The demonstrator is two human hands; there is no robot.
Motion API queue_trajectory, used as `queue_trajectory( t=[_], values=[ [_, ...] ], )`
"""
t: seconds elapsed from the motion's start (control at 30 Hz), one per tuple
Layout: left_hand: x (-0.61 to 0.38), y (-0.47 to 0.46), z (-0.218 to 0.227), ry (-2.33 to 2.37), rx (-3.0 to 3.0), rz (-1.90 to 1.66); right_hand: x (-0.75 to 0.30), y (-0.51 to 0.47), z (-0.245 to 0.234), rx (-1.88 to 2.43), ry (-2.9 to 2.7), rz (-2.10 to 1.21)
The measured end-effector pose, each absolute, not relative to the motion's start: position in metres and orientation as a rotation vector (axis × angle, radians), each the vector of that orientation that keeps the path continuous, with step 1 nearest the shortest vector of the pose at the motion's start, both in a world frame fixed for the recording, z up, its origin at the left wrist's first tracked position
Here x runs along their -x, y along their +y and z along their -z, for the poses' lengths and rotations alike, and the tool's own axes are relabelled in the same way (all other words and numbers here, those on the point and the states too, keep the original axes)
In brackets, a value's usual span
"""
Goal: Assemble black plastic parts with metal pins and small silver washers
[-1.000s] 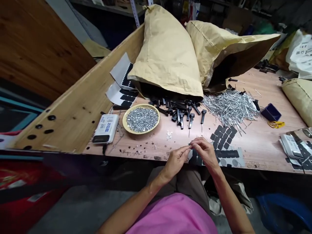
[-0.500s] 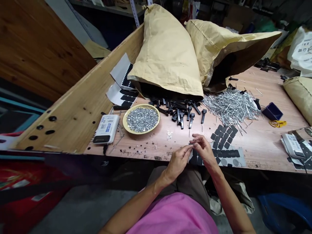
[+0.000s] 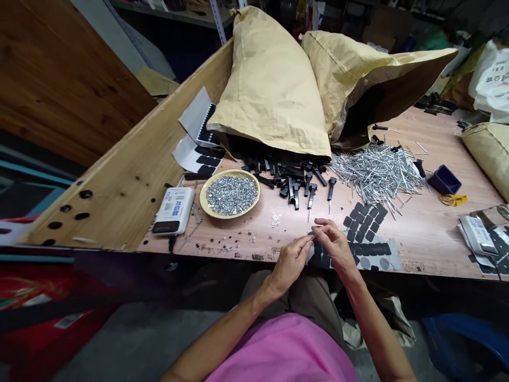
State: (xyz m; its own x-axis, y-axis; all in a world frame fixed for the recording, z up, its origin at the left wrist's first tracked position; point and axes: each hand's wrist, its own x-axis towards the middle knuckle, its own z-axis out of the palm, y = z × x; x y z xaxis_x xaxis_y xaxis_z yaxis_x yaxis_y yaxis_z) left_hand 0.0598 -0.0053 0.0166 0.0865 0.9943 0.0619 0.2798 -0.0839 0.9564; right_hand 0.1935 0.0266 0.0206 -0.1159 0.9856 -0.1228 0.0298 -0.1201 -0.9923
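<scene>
Fingertips of your left hand (image 3: 289, 264) look pinched on a small dark bit (image 3: 311, 233) too tiny to name, and it is too hidden to tell if your right hand (image 3: 334, 244), curled just beside it, grips it too. You seem to be in the fiddly step of working that bit with both hands by the sheet of black pads (image 3: 393, 259), with a little pile of rings (image 3: 275, 219) and black parts with pins (image 3: 312, 196) near by. Your next move looks to call for a steady left pinch and soft, slow right fingers, so nothing slips
</scene>
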Motion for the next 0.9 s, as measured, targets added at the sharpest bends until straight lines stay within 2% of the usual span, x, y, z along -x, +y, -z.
queue_trajectory(
  t=[0.33,0.53,0.7,0.9],
  values=[
    [-0.064,-0.007,-0.012,1.336,-1.482,-1.071,-0.190,0.028,-0.020,1.322,-1.254,-1.315],
    [-0.066,-0.003,-0.018,1.241,-1.062,-1.052,-0.197,0.007,-0.019,1.575,-1.236,-0.991],
    [-0.071,-0.004,-0.026,1.040,-0.787,-1.065,-0.182,-0.032,-0.009,1.374,-1.171,-1.350],
    [-0.077,-0.016,-0.011,1.105,-0.811,-1.127,-0.185,-0.061,-0.004,1.498,-1.156,-1.463]
  ],
)
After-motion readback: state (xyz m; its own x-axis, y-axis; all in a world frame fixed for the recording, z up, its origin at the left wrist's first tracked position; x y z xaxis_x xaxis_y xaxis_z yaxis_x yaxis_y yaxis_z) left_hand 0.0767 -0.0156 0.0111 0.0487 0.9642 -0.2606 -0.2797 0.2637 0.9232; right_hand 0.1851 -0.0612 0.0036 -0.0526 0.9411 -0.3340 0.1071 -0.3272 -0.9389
